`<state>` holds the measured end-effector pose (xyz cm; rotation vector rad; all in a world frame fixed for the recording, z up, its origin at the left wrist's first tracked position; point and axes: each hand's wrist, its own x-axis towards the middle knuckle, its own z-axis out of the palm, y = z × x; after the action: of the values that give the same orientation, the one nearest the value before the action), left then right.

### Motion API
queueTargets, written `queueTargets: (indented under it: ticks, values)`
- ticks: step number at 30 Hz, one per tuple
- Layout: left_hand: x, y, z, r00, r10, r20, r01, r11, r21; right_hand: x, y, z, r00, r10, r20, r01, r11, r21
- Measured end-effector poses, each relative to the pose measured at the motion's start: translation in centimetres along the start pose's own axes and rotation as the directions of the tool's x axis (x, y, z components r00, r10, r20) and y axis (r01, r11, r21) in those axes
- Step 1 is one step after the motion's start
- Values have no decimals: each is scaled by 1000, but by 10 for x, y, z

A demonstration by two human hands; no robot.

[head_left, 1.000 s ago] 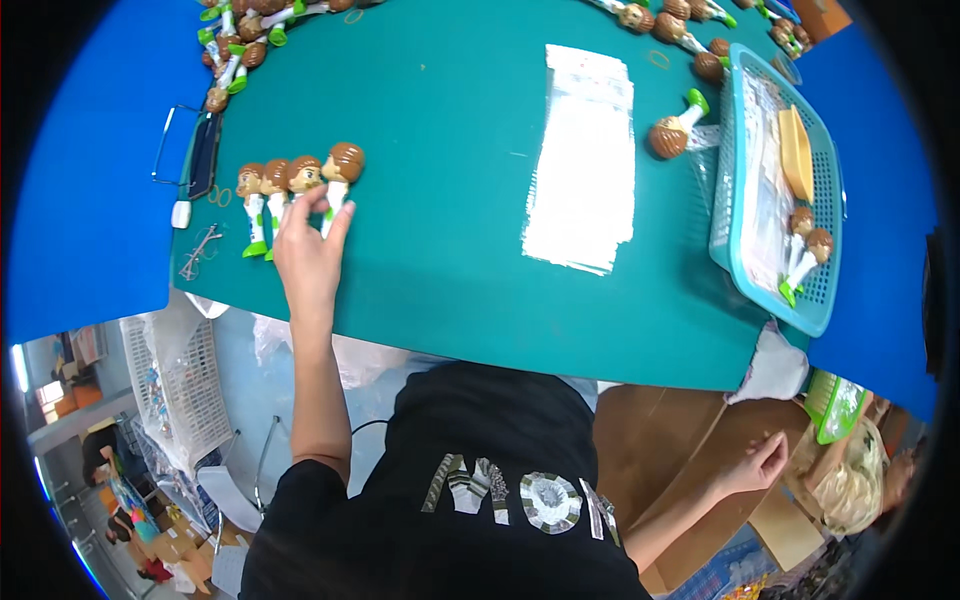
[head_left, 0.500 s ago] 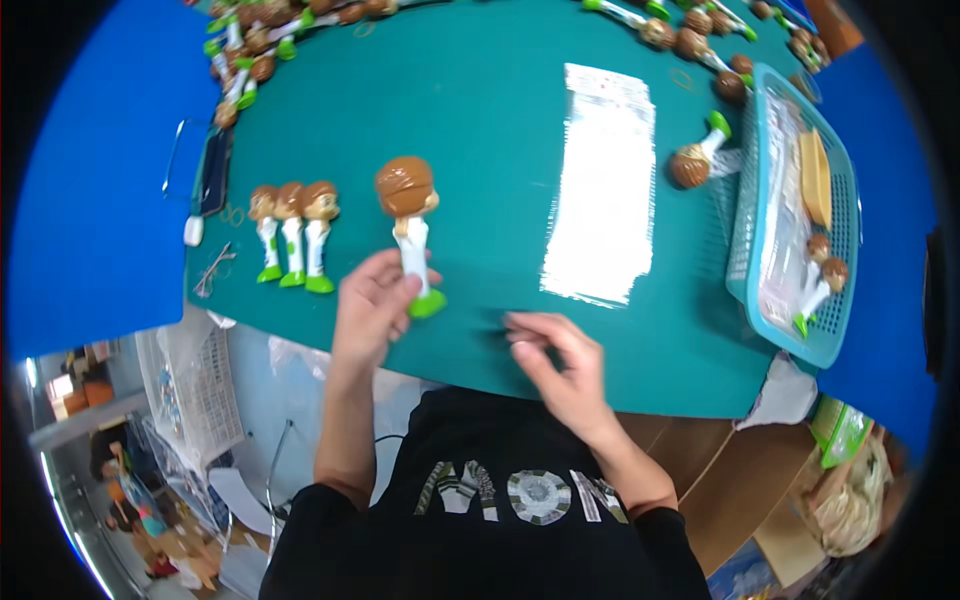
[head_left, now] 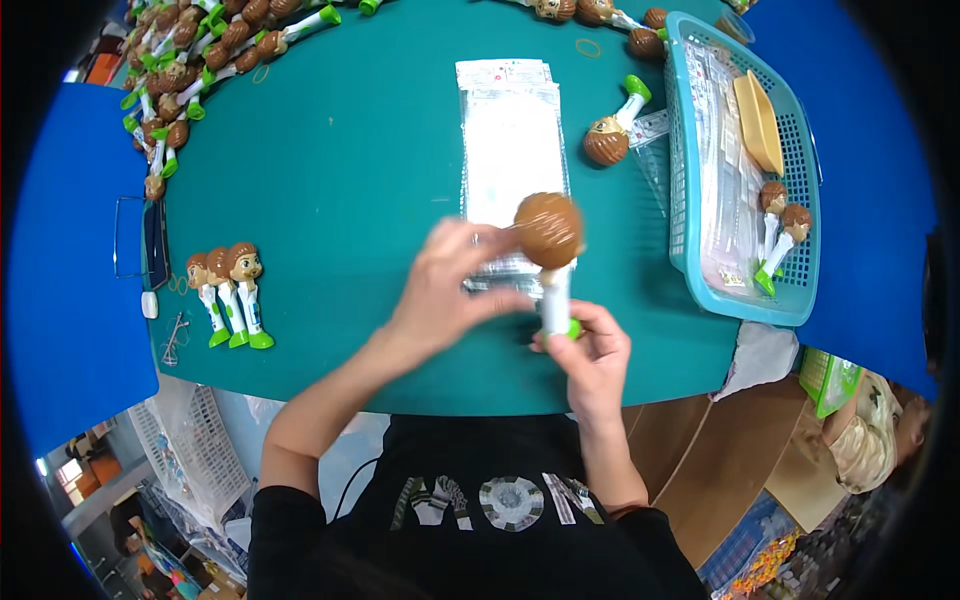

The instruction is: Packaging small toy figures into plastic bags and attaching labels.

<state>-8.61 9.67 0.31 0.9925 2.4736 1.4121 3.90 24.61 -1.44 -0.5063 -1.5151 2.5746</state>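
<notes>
My right hand (head_left: 595, 365) grips a doll-shaped figurine (head_left: 556, 300) by its green foot, with thumb and fingers closed round it. The figurine stands nearly upright, its big brown-haired head (head_left: 549, 230) on top and its white body below. My left hand (head_left: 445, 285) is just left of it, thumb and fingers apart; its fingertips come close to the head, and whether they touch it I cannot tell. Behind the figurine lies a stack of clear plastic bags (head_left: 512, 140), partly covered by my left hand. Three similar figurines (head_left: 228, 295) lie side by side at the left.
A blue basket (head_left: 685, 240) on the right holds plastic bags, a yellow tray (head_left: 758, 122) and two figurines (head_left: 783, 235). One figurine (head_left: 612, 135) lies beside it on a bag. Many more are heaped at the far left (head_left: 180, 75). Glasses (head_left: 175, 340) lie near the left edge.
The figurine has moved right, from my left hand to my right hand. My left hand has let go of its lower body and come up beside the head. The view has shifted.
</notes>
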Motion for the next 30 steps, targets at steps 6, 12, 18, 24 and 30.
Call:
queueTargets:
  ticks: [6,12,18,24,30]
  values:
    - [28,-46,13,975,223,18,-214,904,369,9,-23,-26,977,-43,-208,26,996,-85]
    - [33,-44,13,979,205,-3,-191,919,346,16,-27,-32,952,-89,-293,58,992,-114]
    - [32,-44,12,973,230,-24,-201,893,403,20,-25,-36,984,-10,-176,14,1000,23]
    - [33,-50,9,965,262,-1,-239,881,409,23,-27,-29,982,59,-180,-42,994,97]
    - [42,-44,6,966,256,-36,-226,903,365,25,-24,-28,977,117,-181,-89,984,154]
